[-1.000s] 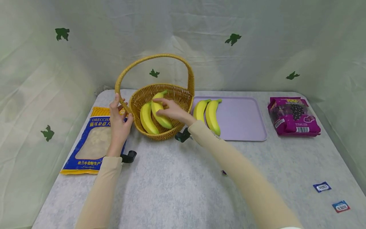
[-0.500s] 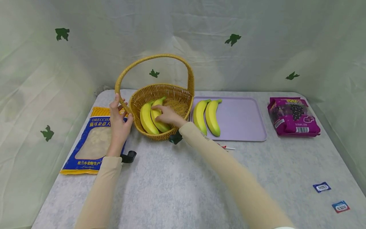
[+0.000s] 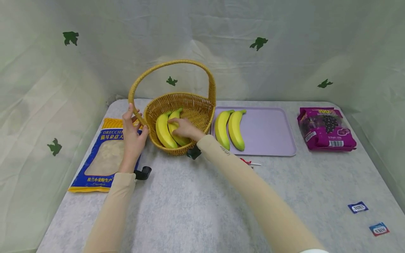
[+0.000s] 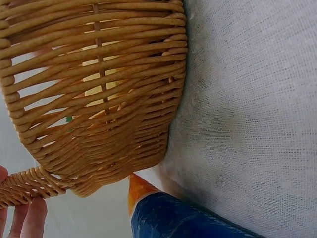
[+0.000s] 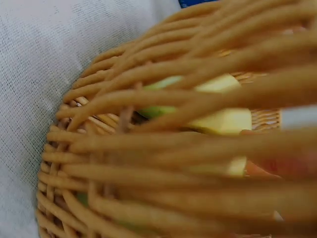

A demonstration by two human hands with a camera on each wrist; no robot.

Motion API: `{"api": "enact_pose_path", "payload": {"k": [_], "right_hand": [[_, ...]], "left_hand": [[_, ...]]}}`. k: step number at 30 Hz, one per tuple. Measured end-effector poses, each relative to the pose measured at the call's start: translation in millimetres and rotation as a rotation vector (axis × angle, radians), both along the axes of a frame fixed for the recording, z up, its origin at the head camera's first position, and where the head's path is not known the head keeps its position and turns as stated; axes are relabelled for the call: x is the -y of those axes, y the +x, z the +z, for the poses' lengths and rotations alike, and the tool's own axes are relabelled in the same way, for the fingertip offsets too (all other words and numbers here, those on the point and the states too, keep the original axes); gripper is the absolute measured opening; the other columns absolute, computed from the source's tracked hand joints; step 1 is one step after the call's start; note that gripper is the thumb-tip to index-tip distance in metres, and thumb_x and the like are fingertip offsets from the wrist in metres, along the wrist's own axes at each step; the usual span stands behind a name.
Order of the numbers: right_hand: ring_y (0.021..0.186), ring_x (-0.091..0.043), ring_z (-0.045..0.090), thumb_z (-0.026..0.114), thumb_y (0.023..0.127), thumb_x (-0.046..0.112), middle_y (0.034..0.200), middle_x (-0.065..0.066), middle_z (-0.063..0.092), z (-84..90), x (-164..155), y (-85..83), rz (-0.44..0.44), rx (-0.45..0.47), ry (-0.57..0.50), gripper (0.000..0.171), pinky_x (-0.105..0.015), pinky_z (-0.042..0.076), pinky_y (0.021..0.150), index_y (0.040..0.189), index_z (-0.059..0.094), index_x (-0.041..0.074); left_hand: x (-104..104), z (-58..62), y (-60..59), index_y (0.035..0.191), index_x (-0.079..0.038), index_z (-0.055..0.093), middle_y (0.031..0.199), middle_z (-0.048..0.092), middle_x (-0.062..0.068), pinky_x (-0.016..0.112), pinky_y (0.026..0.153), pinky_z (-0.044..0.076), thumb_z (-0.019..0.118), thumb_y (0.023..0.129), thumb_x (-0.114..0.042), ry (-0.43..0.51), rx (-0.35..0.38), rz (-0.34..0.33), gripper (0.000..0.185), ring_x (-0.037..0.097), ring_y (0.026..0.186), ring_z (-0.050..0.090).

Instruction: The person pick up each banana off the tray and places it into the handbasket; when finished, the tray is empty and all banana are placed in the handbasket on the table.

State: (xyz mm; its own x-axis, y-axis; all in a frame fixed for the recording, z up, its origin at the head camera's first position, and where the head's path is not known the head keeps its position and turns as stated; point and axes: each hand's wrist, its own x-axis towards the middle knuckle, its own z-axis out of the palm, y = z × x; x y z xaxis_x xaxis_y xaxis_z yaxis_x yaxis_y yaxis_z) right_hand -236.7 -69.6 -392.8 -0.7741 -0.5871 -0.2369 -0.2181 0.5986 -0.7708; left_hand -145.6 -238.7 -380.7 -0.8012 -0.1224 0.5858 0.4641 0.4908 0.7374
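A wicker basket (image 3: 197, 121) with a tall arched handle (image 3: 177, 62) stands at the back, left of centre. My left hand (image 3: 133, 135) grips the foot of the handle on its left side, thumb and fingers around it. Inside the basket lie two bananas: one banana (image 3: 164, 131) at the left, the other banana (image 3: 175, 128) right beside it. My right hand (image 3: 186, 129) reaches over the basket's front right rim and holds the second banana between thumb and fingers. Through the weave, the right wrist view shows part of a banana (image 5: 218, 119) with fingertips at it.
Right of the basket, a lilac tray (image 3: 269, 133) bears two more bananas (image 3: 235, 130). A blue pasta bag (image 3: 104, 158) lies at the left, partly under my left arm. A purple grape-print bag (image 3: 326, 129), a lollipop (image 3: 250, 162) and small wrapped sweets (image 3: 358, 207) lie at the right.
My right hand has lowered the second banana into the basket, down beside the first one. The lollipop has come into view beside the right sleeve. My left hand has stayed on the handle.
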Motion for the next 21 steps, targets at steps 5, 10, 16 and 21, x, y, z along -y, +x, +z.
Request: {"api": "enact_pose_path", "payload": {"k": [5, 10, 16, 21], "right_hand": [[0.080, -0.016, 0.043, 0.058, 0.092, 0.008, 0.145, -0.011, 0.043, 4.9, -12, -1.8, 0.037, 0.020, -0.081, 0.053, -0.024, 0.037, 0.066, 0.143, 0.046, 0.013], [0.116, -0.024, 0.047, 0.058, 0.093, 0.011, 0.142, -0.016, 0.042, 15.4, -34, -2.0, 0.042, 0.059, -0.203, 0.052, -0.034, 0.045, 0.087, 0.143, 0.045, 0.011], [0.118, -0.028, 0.050, 0.058, 0.094, 0.008, 0.136, -0.018, 0.046, 26.2, -67, -5.2, 0.065, 0.099, -0.427, 0.046, -0.047, 0.046, 0.096, 0.138, 0.048, 0.007], [0.121, -0.031, 0.047, 0.057, 0.094, 0.010, 0.133, -0.010, 0.049, 25.5, -105, -10.8, 0.083, 0.105, -0.527, 0.044, -0.050, 0.045, 0.096, 0.137, 0.049, 0.007]], "left_hand": [[0, 1.5, 1.1, 0.148, -0.025, 0.023, 0.136, 0.027, 0.028, 0.059, 0.101, 0.036, 0.045, 0.087, 0.019, -0.004, 0.006, 0.014, 0.078, 0.048, 0.123, 0.039], [9, -14.1, -9.1, 0.149, -0.026, 0.020, 0.138, 0.026, 0.025, 0.061, 0.100, 0.035, 0.046, 0.087, 0.018, -0.019, 0.011, 0.027, 0.080, 0.047, 0.125, 0.038], [4, -8.5, -5.1, 0.148, -0.020, 0.019, 0.139, 0.026, 0.026, 0.061, 0.099, 0.037, 0.046, 0.087, 0.020, -0.018, -0.015, 0.018, 0.078, 0.045, 0.125, 0.039], [10, -15.8, -9.6, 0.149, -0.021, 0.018, 0.139, 0.027, 0.021, 0.058, 0.099, 0.039, 0.048, 0.087, 0.018, -0.017, -0.011, 0.011, 0.079, 0.043, 0.123, 0.042]]}}
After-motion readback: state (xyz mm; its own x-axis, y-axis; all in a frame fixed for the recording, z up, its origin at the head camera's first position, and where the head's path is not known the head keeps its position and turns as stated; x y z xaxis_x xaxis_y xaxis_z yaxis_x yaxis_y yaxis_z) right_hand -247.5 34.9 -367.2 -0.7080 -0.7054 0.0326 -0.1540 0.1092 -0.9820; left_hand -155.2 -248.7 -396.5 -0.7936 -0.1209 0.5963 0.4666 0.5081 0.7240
